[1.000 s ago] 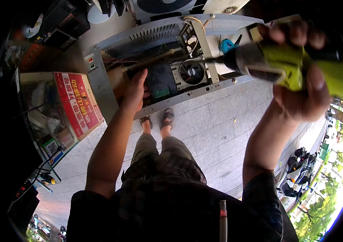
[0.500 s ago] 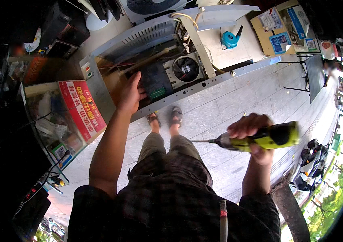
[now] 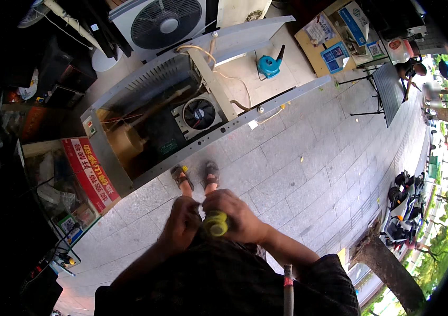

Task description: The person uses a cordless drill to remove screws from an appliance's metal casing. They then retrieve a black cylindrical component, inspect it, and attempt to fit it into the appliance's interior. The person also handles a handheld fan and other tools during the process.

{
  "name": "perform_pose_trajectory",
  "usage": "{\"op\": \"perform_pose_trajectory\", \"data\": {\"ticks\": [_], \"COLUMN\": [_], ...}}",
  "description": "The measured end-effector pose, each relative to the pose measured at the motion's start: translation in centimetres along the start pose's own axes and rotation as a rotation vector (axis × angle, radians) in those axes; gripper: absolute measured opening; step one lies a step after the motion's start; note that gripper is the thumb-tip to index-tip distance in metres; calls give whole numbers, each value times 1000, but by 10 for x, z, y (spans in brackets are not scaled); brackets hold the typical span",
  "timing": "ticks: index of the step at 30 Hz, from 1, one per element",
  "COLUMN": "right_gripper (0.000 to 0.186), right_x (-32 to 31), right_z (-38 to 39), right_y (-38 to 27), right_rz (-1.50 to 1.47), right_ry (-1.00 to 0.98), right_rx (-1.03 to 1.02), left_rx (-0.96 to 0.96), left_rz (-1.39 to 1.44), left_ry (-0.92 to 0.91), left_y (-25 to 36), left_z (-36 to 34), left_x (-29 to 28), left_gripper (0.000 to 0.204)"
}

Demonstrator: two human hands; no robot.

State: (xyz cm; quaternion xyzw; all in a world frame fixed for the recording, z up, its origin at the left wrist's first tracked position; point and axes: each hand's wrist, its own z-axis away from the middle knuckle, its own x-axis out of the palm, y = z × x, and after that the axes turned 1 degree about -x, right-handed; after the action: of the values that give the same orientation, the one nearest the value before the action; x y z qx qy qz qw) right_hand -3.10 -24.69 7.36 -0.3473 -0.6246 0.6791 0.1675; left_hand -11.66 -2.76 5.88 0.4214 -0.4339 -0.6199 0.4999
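My right hand [image 3: 237, 216] grips a yellow-green cordless drill [image 3: 215, 225] at waist level, its rounded end toward the camera. Just left of it my left hand [image 3: 180, 224] is closed near the drill's front, and what its fingers hold is hidden. Above both hands lies an open grey metal housing [image 3: 222, 134] with a black fan [image 3: 198, 113] in a square frame, a dark panel [image 3: 166, 131] with green circuitry, a brown cylinder [image 3: 126, 142] and loose wires. My sandalled feet [image 3: 210, 173] stand below its front edge.
A teal blower [image 3: 269, 66] and cardboard-topped stand [image 3: 310, 47] are at the upper right, near a folding table [image 3: 384, 92] and another person [image 3: 409, 73]. A large floor fan [image 3: 166, 23] stands behind the housing. A glass counter [image 3: 50, 184] is left; scooters [image 3: 403, 208] and a tree trunk [image 3: 392, 274] are right.
The drill has come down from the housing and inward to my waist. My left hand has left the housing and moved down beside it. The view has shifted, showing more at the back.
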Motion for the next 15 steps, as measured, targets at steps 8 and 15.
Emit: {"op": "perform_pose_trajectory", "data": {"ticks": [8, 15], "right_gripper": [57, 56], "right_x": [57, 107], "right_z": [-19, -14], "right_y": [-3, 6], "right_rz": [-333, -517], "right_ry": [-116, -387], "right_rx": [-76, 59], "left_rx": [-679, -370], "left_rz": [970, 1095], "left_ry": [-76, 107], "left_y": [-66, -29], "left_z": [78, 101], "left_x": [-3, -4], "left_gripper": [42, 59]}}
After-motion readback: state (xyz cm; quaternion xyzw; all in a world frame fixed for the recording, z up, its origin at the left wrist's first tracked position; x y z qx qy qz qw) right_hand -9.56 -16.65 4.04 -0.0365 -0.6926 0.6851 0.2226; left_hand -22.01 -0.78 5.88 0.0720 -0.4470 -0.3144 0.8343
